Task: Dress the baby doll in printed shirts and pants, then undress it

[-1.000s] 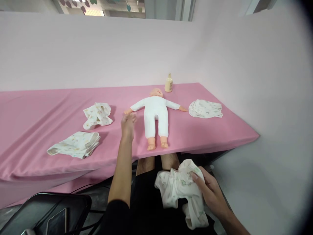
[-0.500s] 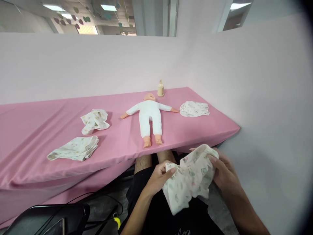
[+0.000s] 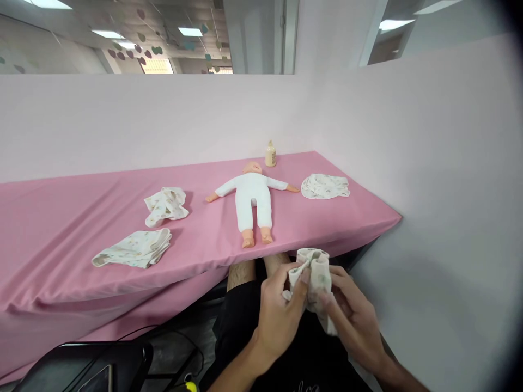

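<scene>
Two printed cloths [image 3: 133, 248] lie on the desk [image 3: 61, 223]; right of them, the white-bodied doll [image 3: 253, 190]; left fingers [image 3: 300, 294] and right fingers [image 3: 335, 311] pinch a printed garment [image 3: 321, 274] above the lap [image 3: 235, 318] — gathered up, but off the doll; another cloth [image 3: 326, 187] rests rightmost.

Illumination is bright and diffuse. Rectangular ceiling lights [image 3: 190, 32] at the top of the frame are overexposed. Soft shadows fall to the right of the two left-side cloths [image 3: 166, 206] on the tabletop [image 3: 220, 239]; the area beneath is dim. Slight blur softens the held cloth [image 3: 321, 275]. The right frame border is dark and defocused.
</scene>
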`<state>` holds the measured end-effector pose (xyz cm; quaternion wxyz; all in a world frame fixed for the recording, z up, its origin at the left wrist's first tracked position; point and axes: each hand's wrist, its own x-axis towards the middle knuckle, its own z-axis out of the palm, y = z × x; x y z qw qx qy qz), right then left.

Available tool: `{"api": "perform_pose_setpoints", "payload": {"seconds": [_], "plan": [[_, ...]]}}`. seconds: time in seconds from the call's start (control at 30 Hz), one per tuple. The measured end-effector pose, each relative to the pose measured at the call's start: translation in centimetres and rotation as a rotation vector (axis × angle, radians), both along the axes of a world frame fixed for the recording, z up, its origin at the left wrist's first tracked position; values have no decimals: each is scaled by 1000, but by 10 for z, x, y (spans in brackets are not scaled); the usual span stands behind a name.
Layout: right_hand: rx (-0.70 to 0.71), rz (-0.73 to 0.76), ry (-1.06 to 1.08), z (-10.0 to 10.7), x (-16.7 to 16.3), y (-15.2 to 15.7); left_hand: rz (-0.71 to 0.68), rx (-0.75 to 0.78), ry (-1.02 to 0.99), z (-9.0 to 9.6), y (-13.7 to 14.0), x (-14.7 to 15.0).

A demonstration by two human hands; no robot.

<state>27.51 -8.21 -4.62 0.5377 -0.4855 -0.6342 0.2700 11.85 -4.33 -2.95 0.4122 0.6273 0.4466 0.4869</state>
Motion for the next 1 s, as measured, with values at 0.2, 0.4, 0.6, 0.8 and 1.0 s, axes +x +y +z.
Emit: {"api": "perform_pose_setpoints", "payload": {"seconds": [0.2, 0.4, 0.6, 0.8, 1.0], "plan": [[97, -16, -69, -13, -6, 4, -215, 170, 99, 2, -24, -7], [-56, -75, 104, 0, 15, 12, -83, 177, 76, -18, -15, -8], [-147, -103, 437, 33, 37, 19, -457, -253, -277, -44, 12, 5], [-160, -224, 491, 40, 61, 56, -673, -497, -272, -52, 8, 6], [-337, -183, 660, -12, 79, 78, -527, -267, -99, -32, -3, -3]]}}
